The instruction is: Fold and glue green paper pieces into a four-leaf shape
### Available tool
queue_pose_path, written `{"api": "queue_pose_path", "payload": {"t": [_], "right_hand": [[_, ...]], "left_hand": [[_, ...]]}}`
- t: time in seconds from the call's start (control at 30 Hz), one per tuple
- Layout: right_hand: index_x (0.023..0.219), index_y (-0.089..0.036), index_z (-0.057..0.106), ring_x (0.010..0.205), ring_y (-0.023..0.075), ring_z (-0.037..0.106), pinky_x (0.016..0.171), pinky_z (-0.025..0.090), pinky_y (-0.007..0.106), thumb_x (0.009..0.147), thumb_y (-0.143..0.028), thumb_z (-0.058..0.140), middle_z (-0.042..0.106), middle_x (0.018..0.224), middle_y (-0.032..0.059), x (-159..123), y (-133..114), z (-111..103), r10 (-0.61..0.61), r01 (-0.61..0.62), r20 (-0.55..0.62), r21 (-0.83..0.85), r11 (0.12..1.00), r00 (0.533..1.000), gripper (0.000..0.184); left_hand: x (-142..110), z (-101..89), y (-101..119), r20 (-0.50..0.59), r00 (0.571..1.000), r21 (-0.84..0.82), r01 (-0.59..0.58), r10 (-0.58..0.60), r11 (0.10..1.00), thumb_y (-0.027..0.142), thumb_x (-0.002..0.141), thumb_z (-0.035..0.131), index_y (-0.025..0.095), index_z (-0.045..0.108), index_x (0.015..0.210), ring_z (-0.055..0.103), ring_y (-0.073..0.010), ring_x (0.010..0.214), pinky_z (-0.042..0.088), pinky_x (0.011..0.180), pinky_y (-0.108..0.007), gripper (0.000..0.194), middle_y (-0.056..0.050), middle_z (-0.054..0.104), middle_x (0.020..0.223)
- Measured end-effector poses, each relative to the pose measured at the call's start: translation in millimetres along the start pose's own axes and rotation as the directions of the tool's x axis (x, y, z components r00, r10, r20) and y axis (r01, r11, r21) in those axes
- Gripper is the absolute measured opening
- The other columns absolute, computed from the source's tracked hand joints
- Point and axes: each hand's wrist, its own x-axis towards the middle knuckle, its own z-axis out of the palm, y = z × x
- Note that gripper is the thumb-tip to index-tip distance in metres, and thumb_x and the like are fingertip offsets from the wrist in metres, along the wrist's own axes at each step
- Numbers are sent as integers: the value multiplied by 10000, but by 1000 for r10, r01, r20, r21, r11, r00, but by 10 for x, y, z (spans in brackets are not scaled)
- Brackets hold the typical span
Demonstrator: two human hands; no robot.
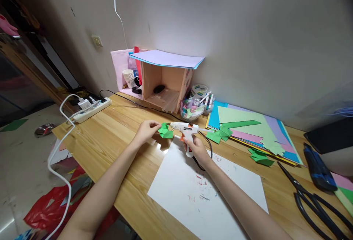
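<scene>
A power strip (93,110) is lying well to the left of the white sheet (187,185), and a black cord (129,99) is running from near it, perhaps feeding the glue gun (188,132). Just off the sheet's far left corner, the left hand (147,132) is pinching a green paper piece (166,132) by its left edge between thumb and fingertips, likely to leave most of the folded paper exposed and the skin away from the nozzle. Over the sheet's far edge, the glue gun is hovering; the right hand (198,150) is closing around its handle, apparently for a steady aim, though I cannot tell whether a finger is squeezing the trigger. The barrel's long axis is running roughly sideways, the nozzle pointing left at the green paper piece; whether they are touching is unclear. The handle is slanting toward the person. Beyond the sheet's far edge, farther right, a second green piece (220,134) is lying at the coloured paper stack (241,116). A third green piece (260,157) is resting between sheet and stack. Rightmost of the sheet, scissors (298,186) and a utility knife (318,169) are lying, seemingly set aside within reach.
</scene>
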Motion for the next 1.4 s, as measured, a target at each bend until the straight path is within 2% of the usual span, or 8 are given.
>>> {"api": "queue_pose_path", "payload": {"t": [0.13,0.7,1.4], "right_hand": [[768,-176,504,566,136,478,600,365,260,820,-463,450,523,592,-22,-49,-27,28,-7,9,34,-51,999,999,296],[676,-178,474,587,140,478,617,359,267,834,-440,412,513,594,-16,-61,-50,25,-20,26,38,-152,988,999,312],[758,-164,555,616,159,497,606,370,269,822,-441,402,540,606,-3,-64,-49,28,-71,67,-14,-191,979,997,322]], "left_hand": [[1,7,-7,29,999,24,-21,20,999,395,660,612,109,686,739,628,-188,682,482,633,-282,306,-93,695,761],[16,4,-37,86,996,74,11,-17,997,414,656,618,102,676,771,627,-196,704,492,635,-289,338,-103,692,790],[11,12,-29,86,996,44,28,-32,999,402,636,639,107,679,748,629,-190,681,493,630,-287,318,-96,692,765]]}}
